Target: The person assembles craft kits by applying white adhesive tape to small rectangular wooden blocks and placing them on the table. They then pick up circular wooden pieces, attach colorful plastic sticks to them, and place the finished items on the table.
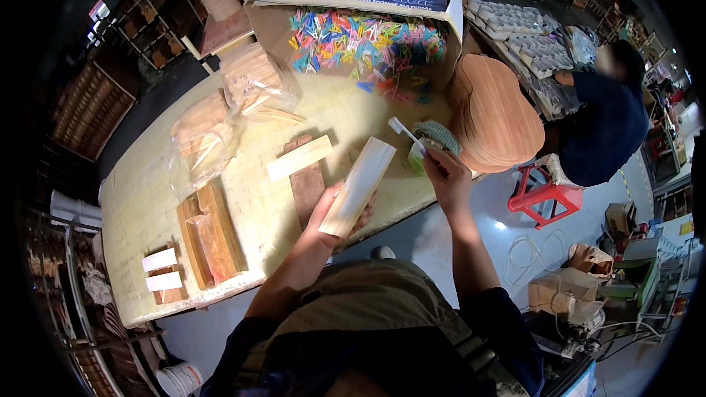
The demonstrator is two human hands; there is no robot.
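Note:
My left hand (340, 215) is closed around a pale wooden strip (358, 187), tilted up over the table's near edge. A whitish band runs along its upper face. To its right, my right hand (446, 176) pinches a toothbrush (406, 134) with a white head, its bristle end pointing up and left. Just behind that hand sits a green container (418, 160) with a grey-green knitted cloth (435, 136) on top. Left of the held strip, another pale strip (300, 158) lies across a dark brown block (307, 190) on the table.
Colourful clothespins (360, 40) fill an open cardboard box (454, 26) at the back. Guitar-shaped wooden plates (496, 106) are stacked on the right. A wooden trough (212, 235), two white-topped strips (160, 270) and plastic-bagged wood pieces (254, 77) lie leftward. A seated person (607, 117) works beyond.

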